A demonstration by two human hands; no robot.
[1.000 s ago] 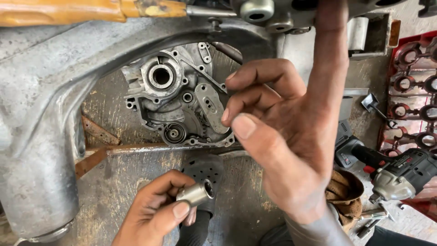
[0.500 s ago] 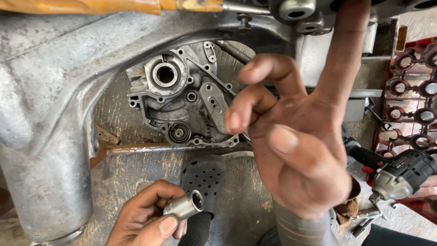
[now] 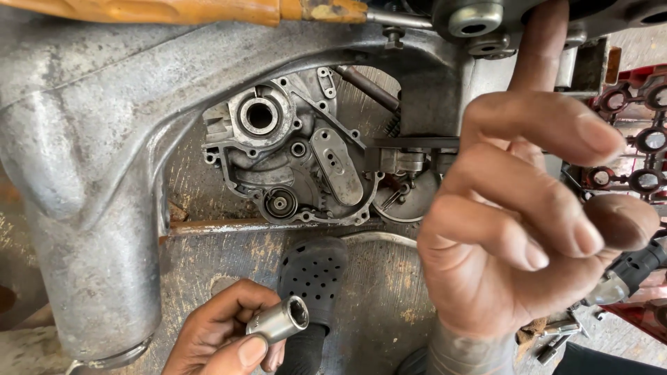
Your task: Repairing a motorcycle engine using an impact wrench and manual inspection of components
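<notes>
My left hand is at the bottom edge, gripping a short chrome socket between thumb and fingers, its open end facing up and right. My right hand fills the right foreground close to the camera. Its fingers are curled with the tips pointing right, and nothing shows in it. One finger stretches up toward the metal parts at the top. Behind both hands lies a grey engine case with round bores and a small oval cover plate.
A big cast aluminium frame piece arches over the engine case on the left. A black perforated clog rests on the stained concrete floor. A power tool and a red tray of parts are at the right. A yellow bar runs along the top.
My right hand turned over: its fingertips pointed left before and now point right, and it sits closer to the camera. My left hand keeps the socket, shifted slightly right.
</notes>
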